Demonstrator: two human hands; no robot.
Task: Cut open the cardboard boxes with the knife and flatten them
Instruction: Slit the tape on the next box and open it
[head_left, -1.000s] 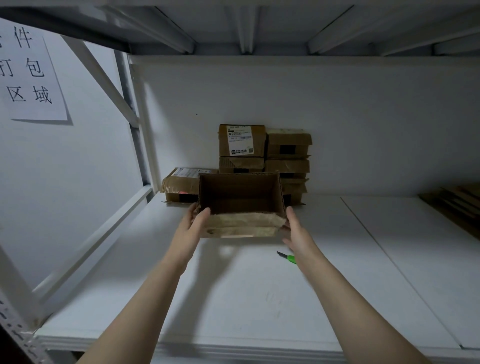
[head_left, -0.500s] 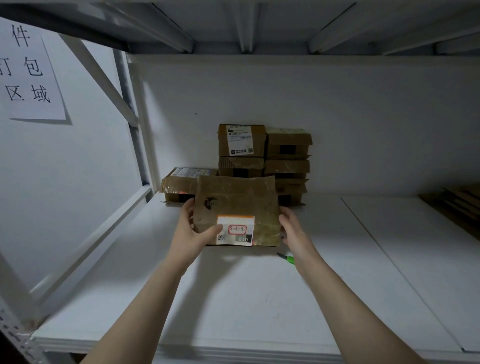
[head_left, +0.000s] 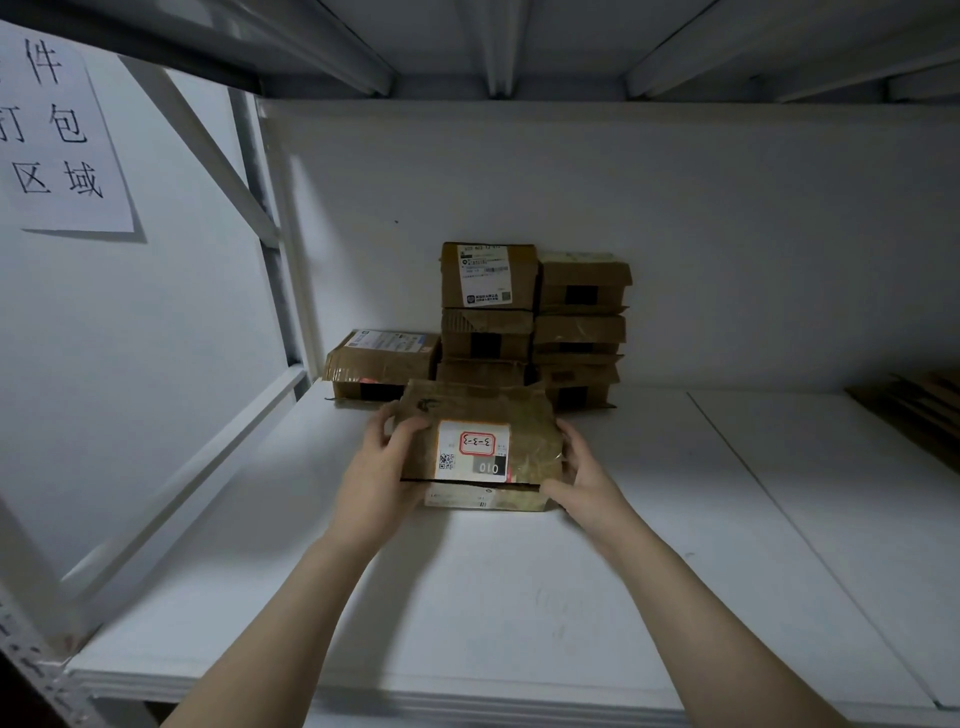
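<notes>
A brown cardboard box (head_left: 480, 415) with a white label marked in red lies on the white shelf (head_left: 467, 597), its taped face up and a front flap folded under. My left hand (head_left: 379, 457) grips its left edge, thumb on top. My right hand (head_left: 582, 473) holds its right edge, fingers curled round the lower corner. The green knife seen earlier is hidden behind the box and my right hand.
Several closed cardboard boxes (head_left: 535, 322) are stacked against the back wall, one more (head_left: 382, 364) lying to their left. Flattened cardboard (head_left: 919, 410) lies at the far right. A shelf post (head_left: 270, 249) and diagonal brace stand at left, with a paper sign (head_left: 57, 135) on the wall.
The box was turned from open side facing me to label side up, then lowered onto the shelf nearer me. Both hands stayed on its sides. The knife went out of sight.
</notes>
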